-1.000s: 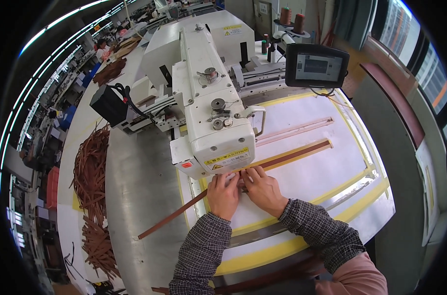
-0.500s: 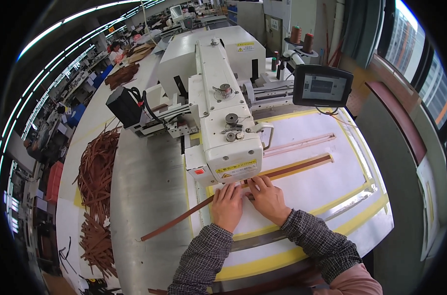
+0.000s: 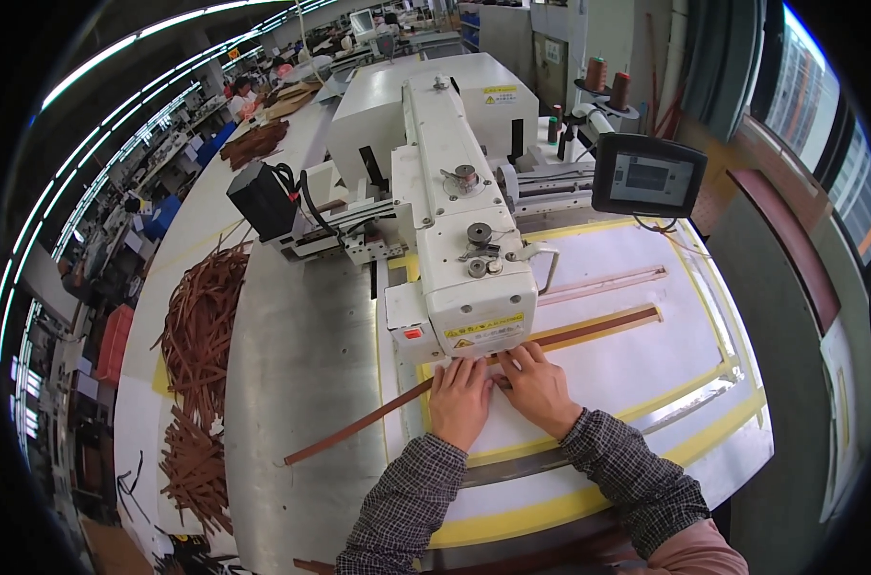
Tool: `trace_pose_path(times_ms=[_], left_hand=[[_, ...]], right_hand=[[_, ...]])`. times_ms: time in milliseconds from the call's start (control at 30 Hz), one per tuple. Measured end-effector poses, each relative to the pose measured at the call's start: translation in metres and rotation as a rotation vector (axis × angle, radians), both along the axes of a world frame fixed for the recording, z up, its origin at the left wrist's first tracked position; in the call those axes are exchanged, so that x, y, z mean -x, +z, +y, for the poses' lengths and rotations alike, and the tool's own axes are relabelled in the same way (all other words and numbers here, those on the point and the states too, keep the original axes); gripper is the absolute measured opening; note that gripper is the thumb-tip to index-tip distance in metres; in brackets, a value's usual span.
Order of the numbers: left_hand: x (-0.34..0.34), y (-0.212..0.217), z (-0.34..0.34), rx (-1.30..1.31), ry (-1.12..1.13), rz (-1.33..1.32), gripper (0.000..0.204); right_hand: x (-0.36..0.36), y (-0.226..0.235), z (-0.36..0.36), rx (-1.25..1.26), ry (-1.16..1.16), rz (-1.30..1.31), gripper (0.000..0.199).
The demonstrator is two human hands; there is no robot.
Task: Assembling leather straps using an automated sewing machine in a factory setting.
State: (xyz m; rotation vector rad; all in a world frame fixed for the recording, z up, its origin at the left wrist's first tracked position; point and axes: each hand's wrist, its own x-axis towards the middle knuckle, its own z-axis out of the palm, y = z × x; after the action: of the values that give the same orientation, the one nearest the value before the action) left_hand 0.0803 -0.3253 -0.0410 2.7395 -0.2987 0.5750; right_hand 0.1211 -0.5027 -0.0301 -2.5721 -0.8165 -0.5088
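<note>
A long, narrow brown leather strip (image 3: 361, 423) runs slantwise beneath the head of a white sewing machine (image 3: 481, 287). Its left end lies on the metal table, and its right part sits in a yellow-edged slot of the white template sheet (image 3: 637, 379). My left hand (image 3: 460, 404) is closed over the strip just in front of the machine head, fingertips pointing away from me. Close beside it on the right, my right hand (image 3: 538, 391) has bent fingers pinching the same strip. The fingertips of both hands are partly hidden, and the needle cannot be seen behind the machine head.
A tangled pile of brown strips (image 3: 206, 335) lies on the left table, with shorter strips (image 3: 194, 470) nearer. A control screen (image 3: 649, 176) stands at the right, below brown thread spools (image 3: 619, 92). A black motor box (image 3: 262, 199) juts out left of the machine.
The whole view has shifted slightly, so everything appears a little farther right. Both hands stay at the same spot on the strip, with only slight finger movement.
</note>
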Motion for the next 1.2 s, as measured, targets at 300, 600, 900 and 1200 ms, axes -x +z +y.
trace_pose_path(times_ms=[300,600,900,1200], left_hand=[[-0.004,0.001,-0.002,-0.051,0.046,0.006,0.043],[-0.005,0.006,0.01,-0.07,0.117,0.034,0.037],[-0.011,0.001,0.011,-0.078,0.055,-0.094,0.039],[-0.012,0.001,0.013,-0.121,0.123,-0.088,0.037]], right_hand=[[-0.002,0.006,0.001,0.0,0.024,0.016,0.049],[-0.008,0.004,-0.025,0.016,-0.118,0.002,0.044],[-0.006,0.006,-0.023,0.042,-0.087,-0.003,0.046],[-0.009,0.006,-0.025,0.009,0.012,-0.021,0.049]])
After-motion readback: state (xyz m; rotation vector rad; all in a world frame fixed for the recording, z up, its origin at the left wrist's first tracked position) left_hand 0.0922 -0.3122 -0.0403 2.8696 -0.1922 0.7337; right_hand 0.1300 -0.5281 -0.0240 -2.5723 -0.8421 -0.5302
